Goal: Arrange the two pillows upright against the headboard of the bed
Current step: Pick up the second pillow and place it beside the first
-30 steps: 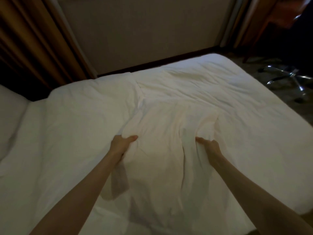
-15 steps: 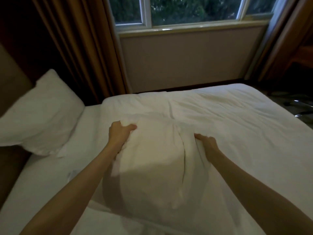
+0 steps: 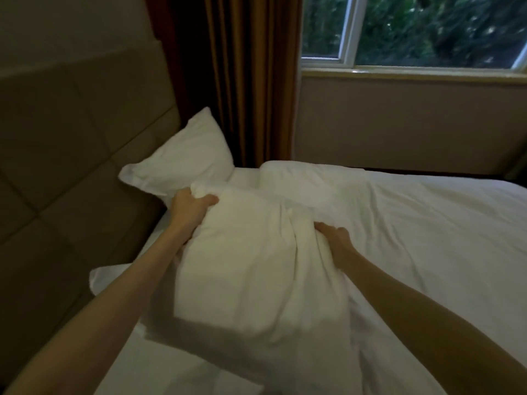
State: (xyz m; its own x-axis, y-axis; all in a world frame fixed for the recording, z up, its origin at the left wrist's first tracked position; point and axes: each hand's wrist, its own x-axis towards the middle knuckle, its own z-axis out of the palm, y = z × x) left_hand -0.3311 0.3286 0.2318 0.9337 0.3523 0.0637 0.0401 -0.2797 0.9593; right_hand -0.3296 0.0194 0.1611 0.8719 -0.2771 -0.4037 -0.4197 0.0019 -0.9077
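Head view: second pillow (image 3: 182, 158) against headboard (image 3: 71, 138)

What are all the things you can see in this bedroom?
Plump white fabric pillow: one, white, leaning on the headboard by the curtain.
Soft white pillow being held: one, white, above the bed, near side.
Padded beige headboard: one, beige, left.
White rumpled duvet: one, white, covering the bed, right.
Brown pleated curtain: one, brown, beside the window.
White-framed window: one, green leaves outside, top right.
Left hand: one, gripping the held pillow's far left corner.
Right hand: one, gripping its right side.
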